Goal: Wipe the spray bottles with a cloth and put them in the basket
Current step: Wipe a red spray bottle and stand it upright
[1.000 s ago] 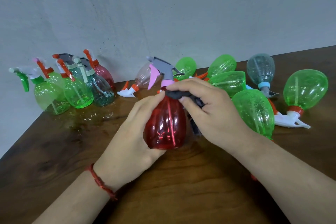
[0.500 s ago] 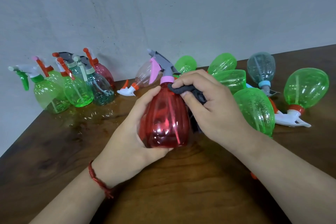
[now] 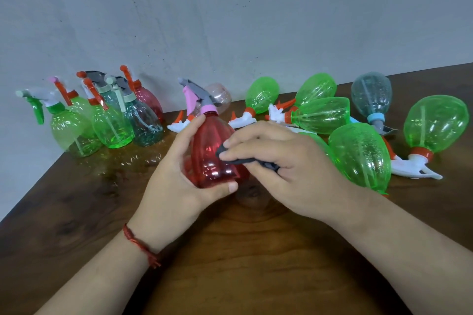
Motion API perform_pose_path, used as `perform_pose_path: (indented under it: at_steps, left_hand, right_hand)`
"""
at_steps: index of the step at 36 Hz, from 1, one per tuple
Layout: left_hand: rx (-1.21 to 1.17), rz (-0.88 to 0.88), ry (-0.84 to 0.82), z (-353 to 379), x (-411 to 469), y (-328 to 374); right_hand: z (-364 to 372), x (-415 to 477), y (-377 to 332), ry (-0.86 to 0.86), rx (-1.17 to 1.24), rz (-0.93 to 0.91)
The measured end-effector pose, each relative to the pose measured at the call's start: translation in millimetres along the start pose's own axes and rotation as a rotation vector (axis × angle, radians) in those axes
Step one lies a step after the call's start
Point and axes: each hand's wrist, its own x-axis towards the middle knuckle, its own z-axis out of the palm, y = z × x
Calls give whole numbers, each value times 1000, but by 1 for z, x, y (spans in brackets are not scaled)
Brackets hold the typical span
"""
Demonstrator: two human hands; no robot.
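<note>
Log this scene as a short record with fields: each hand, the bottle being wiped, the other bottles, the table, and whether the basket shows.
left hand: grips the red spray bottle round its body
right hand: holds a dark cloth against the bottle's side
bottle head: pink collar, grey nozzle pointing left
upright bottles: a cluster standing at the far left by the wall
lying bottles: mostly green, on their sides at the right
table: brown wood
basket: not in view
</note>
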Motion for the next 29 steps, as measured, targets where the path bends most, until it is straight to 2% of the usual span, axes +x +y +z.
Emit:
perform_pose_path:
  at_steps: [4, 8, 12, 20, 21, 24, 27, 29]
  left_hand:
    - [-20, -24, 45, -3, 2, 4]
    - [-17, -18, 6, -5, 2, 1]
    - [105, 70, -104, -7, 0, -1]
    - [193, 201, -210, -3, -1, 3]
    - [200, 175, -212, -1, 2, 0]
    - [153, -14, -161, -2, 17, 2]
    - [181, 107, -184, 0, -1, 10]
    - [149, 128, -178, -2, -15, 8]
  right_hand:
    - [0, 0, -2, -59, 9, -58]
    - [1, -1, -2, -29, -7, -65]
    - [3, -2, 2, 75, 2, 48]
    - [0, 2, 8, 233, 284, 332]
    - [0, 3, 8, 238, 299, 354]
    - [-1, 4, 6, 248, 318, 368]
    - [-2, 5, 4, 249, 354, 371]
    - [-2, 5, 4, 240, 357, 369]
